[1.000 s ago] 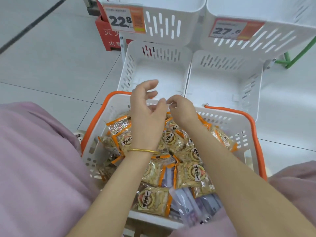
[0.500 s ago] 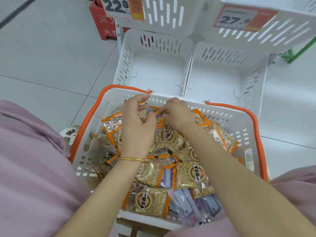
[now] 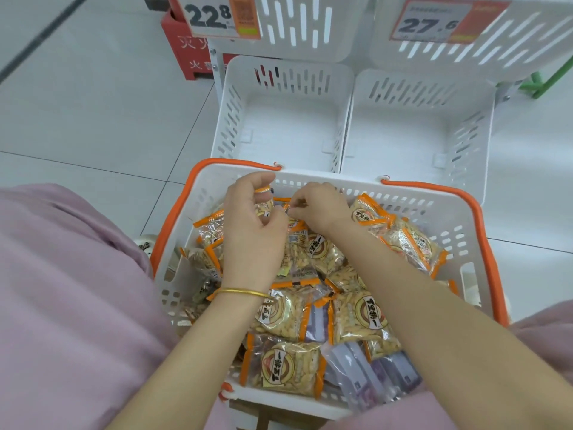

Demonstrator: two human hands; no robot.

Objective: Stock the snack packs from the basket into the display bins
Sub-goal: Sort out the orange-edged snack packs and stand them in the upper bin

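Observation:
A white basket (image 3: 449,212) with orange handles sits on my lap, full of orange-edged clear snack packs (image 3: 288,364) and a few purple packs (image 3: 366,373). My left hand (image 3: 251,231), with a gold bangle at the wrist, has its fingers curled round the orange edge of a pack at the basket's far side. Close beside it, my right hand (image 3: 316,206) pinches the edge of a pack there. Two white slotted display bins, the left bin (image 3: 229,119) and the right bin (image 3: 477,131), stand just beyond the basket with nothing in them.
An upper tier of white bins carries price tags, 22.8 (image 3: 214,15) and 27.6 (image 3: 431,21). A red box (image 3: 183,54) stands on the tiled floor behind the rack at left. Green bars (image 3: 545,82) show at far right. My pink trouser legs (image 3: 62,305) flank the basket.
Both hands have come down from above the basket's far rim into the packs and closed their fingers on pack edges. The view has tilted slightly down.

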